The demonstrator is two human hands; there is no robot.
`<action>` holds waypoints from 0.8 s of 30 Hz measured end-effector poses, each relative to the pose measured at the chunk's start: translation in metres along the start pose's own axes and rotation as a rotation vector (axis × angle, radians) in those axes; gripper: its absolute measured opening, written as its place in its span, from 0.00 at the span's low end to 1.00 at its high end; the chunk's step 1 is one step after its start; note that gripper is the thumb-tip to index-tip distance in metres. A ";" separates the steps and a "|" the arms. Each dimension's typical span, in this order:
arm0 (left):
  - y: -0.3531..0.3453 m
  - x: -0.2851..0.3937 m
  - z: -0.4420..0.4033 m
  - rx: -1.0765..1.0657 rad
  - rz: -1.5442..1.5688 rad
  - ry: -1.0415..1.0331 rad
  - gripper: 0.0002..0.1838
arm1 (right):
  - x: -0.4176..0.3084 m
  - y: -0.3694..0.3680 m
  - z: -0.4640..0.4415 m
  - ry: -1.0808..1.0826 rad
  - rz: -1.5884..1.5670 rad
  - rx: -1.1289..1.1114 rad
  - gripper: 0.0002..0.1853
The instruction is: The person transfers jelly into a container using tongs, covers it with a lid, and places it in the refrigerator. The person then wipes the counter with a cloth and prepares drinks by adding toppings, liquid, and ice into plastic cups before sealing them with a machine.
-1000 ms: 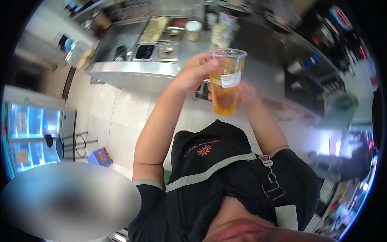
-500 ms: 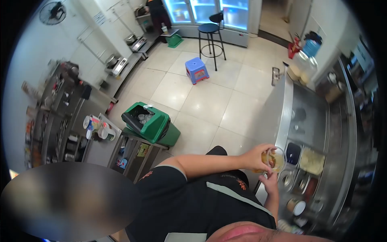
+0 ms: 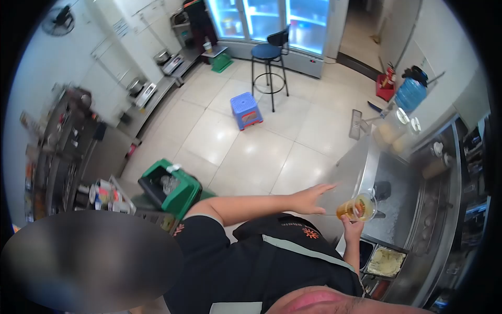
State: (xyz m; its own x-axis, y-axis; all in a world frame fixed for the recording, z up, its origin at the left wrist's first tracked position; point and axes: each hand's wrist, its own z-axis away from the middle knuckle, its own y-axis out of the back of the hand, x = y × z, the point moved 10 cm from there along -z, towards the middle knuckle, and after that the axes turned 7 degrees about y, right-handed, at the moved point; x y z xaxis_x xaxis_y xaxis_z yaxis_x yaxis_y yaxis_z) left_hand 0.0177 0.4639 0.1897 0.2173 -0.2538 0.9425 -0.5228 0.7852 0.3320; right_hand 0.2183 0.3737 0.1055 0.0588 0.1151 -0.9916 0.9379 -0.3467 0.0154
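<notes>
A clear plastic cup (image 3: 357, 208) with printing on its side and amber liquid inside is gripped by my right hand (image 3: 353, 228). Its open rim faces up, at the near edge of the steel counter. Apart from the cup, to its left, my left hand (image 3: 314, 199) is stretched out with nothing in it. Beyond the cup lies a steel well of ice (image 3: 392, 222), with a dark scoop or small jug (image 3: 383, 190) in it. Nearer my body, a container of pale yellow food (image 3: 386, 261) sits in the counter.
Lidded jars (image 3: 391, 127) stand at the counter's far end. A green bin (image 3: 180, 196) is on my left, and a blue plastic stool (image 3: 246, 107) and a tall chair (image 3: 266, 51) stand on the floor. Another person (image 3: 198, 23) is at the back left.
My left hand has let go of the cup and moved left with its fingers extended. The cup is now in my right hand alone, closer to the ice well. My view has shifted.
</notes>
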 end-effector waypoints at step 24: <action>0.096 -0.162 -0.326 -0.145 0.259 0.469 0.30 | 0.164 0.152 -0.290 -0.291 0.757 0.263 0.49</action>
State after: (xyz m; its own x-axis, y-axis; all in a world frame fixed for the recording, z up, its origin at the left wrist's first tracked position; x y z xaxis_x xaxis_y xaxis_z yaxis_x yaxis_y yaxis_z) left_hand 0.2006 0.7643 0.0561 0.4576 0.2104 0.8639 -0.4961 0.8667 0.0517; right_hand 0.4698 0.6095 -0.0179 0.5144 -0.4662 -0.7198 0.5690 -0.4424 0.6932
